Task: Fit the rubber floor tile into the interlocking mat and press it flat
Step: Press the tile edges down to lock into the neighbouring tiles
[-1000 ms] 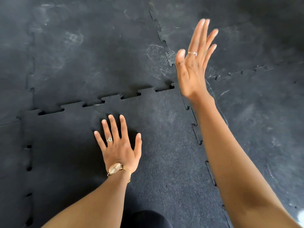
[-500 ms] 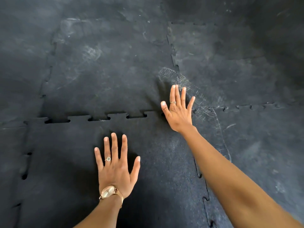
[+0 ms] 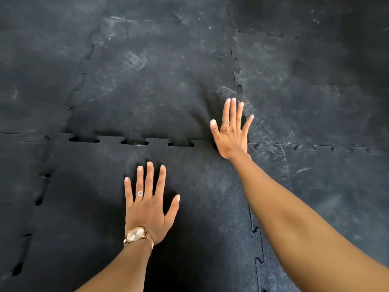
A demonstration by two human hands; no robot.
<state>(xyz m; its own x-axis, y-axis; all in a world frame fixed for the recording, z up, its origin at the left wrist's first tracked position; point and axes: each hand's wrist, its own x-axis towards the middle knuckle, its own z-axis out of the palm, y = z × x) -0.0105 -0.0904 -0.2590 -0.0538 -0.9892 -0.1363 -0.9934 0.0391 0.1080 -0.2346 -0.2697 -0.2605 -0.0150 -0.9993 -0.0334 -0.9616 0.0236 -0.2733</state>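
The black rubber floor tile (image 3: pixel 88 207) lies in front of me inside the interlocking mat (image 3: pixel 147 91). Its far toothed edge (image 3: pixel 134 141) shows dark gaps between the tabs, and small gaps show along its left seam (image 3: pixel 42 186). My left hand (image 3: pixel 147 207) rests flat on the tile, fingers spread, with a watch on the wrist. My right hand (image 3: pixel 230 131) lies flat with fingers apart on the tile's far right corner, where the seams meet. Neither hand holds anything.
Scuffed black mat tiles surround the loose one on every side, with white marks on the far tile and on the right-hand tile (image 3: pixel 315 186). The right seam (image 3: pixel 257 239) runs toward me between my arms.
My right hand came down from the air onto the tile's far right corner and stays flat there. The left hand has stayed flat on the tile. The view has tilted slightly.
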